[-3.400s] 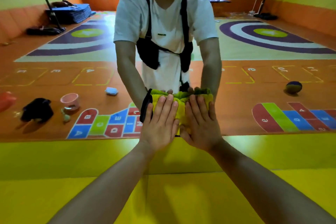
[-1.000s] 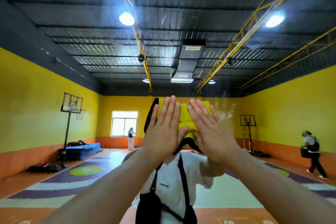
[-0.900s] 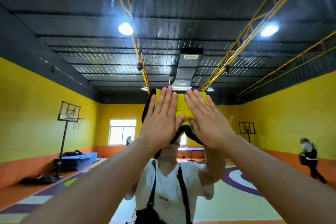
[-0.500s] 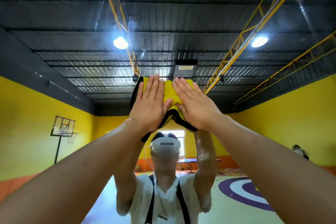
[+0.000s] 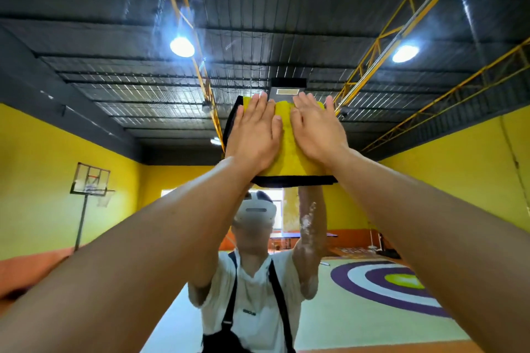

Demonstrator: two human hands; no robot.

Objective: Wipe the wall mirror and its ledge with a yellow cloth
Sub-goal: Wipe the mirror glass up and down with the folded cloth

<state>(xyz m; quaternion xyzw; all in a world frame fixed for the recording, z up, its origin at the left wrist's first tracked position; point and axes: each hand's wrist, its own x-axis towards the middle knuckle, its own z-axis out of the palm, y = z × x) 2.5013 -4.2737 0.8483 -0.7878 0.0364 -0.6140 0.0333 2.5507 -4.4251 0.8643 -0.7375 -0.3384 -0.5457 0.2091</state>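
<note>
The wall mirror [image 5: 114, 71] fills almost the whole head view, and its top edge runs along the upper right. A yellow cloth [image 5: 286, 146] with a black border is flat against the glass, high up in the middle. My left hand [image 5: 253, 135] and my right hand [image 5: 317, 129] press on it side by side with straight fingers, arms stretched upward. My own reflection stands below the cloth, arms raised. The ledge is out of view.
The glass reflects a hall with yellow walls, a dark ceiling with two bright lamps [image 5: 182, 46], a basketball hoop [image 5: 90, 180] at the left and a purple target pattern [image 5: 398, 281] on the floor. White smears [image 5: 307, 221] show on the mirror just below the cloth.
Both hands have slid the cloth up the mirror, from low near the ledge to high on the glass. My head has tilted up with them, so the ledge has left the view.
</note>
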